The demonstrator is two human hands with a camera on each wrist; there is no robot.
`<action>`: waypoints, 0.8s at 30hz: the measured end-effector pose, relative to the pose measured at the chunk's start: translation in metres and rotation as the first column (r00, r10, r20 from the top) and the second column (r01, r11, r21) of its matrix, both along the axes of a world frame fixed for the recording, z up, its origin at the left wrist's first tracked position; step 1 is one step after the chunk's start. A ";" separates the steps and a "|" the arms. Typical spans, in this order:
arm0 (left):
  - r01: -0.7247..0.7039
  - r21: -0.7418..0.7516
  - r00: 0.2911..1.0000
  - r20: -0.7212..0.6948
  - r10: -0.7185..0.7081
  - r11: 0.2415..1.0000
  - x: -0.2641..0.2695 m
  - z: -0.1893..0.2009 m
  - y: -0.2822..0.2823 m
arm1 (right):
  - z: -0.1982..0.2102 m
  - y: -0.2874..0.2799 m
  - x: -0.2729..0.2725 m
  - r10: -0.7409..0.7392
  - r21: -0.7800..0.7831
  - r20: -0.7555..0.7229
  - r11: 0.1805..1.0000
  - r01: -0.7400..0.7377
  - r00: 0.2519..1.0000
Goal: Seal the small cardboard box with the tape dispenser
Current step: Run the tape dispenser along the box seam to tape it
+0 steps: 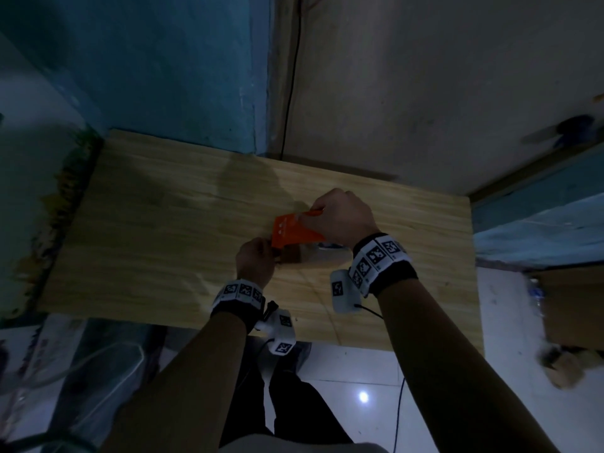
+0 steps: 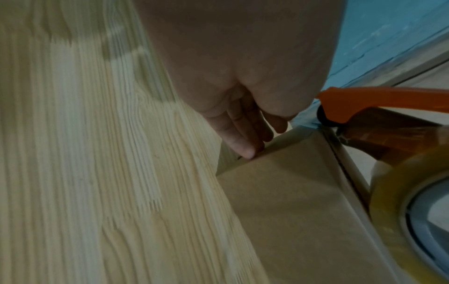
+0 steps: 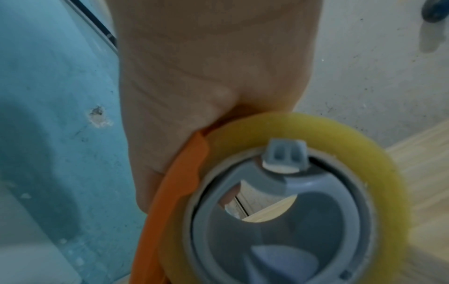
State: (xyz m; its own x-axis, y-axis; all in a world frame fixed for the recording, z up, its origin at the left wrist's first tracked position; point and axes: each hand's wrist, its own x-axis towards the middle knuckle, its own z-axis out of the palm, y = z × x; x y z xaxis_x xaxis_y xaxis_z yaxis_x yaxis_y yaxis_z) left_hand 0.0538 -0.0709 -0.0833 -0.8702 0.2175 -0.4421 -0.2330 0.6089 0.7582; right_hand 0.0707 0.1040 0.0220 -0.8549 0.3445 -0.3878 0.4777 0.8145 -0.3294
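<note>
The small brown cardboard box (image 2: 291, 201) lies on the wooden table (image 1: 163, 230); in the head view only a strip of the box (image 1: 294, 256) shows under the dispenser. My left hand (image 2: 252, 142) lays straight fingers (image 2: 243, 146) against the box's left end, and in the head view that left hand (image 1: 261, 256) sits at the same end. My right hand (image 1: 336, 214) grips the handle of the orange tape dispenser (image 1: 294, 232), which rests over the box top. Up close, the right hand (image 3: 194, 96) wraps the orange handle (image 3: 179, 182) beside the yellowish tape roll (image 3: 316, 130).
The table stands against a blue wall (image 1: 163, 76) and a pale wall (image 1: 425, 93), with bare wood to the left and right of the box. A cardboard carton (image 1: 568, 305) sits on the floor at the right. My legs are at the table's near edge.
</note>
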 end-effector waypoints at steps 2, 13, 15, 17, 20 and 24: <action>0.012 -0.020 1.000 -0.004 -0.012 1.000 0.001 0.002 0.001 | 0.001 0.000 0.000 0.002 0.000 -0.002 1.000 -0.002 1.000; -0.128 0.080 0.980 0.164 0.113 0.989 0.008 -0.009 0.006 | 0.007 0.002 -0.003 0.013 -0.037 -0.009 0.999 -0.013 1.000; -0.092 0.057 0.984 0.159 0.082 0.994 0.006 -0.006 0.007 | 0.006 0.002 -0.003 0.021 -0.037 -0.003 0.999 -0.021 1.000; -0.076 0.045 0.982 0.174 0.067 0.996 0.005 -0.002 0.009 | 0.005 0.001 -0.004 0.024 -0.028 0.002 0.999 -0.024 1.000; -0.068 0.028 0.981 0.184 0.061 0.997 0.005 0.000 0.013 | 0.004 -0.001 -0.004 0.009 -0.012 -0.007 1.000 -0.010 1.000; -0.138 0.021 0.970 0.204 0.131 0.990 0.009 -0.003 0.021 | 0.003 -0.003 -0.003 0.005 0.004 -0.029 1.000 -0.005 1.000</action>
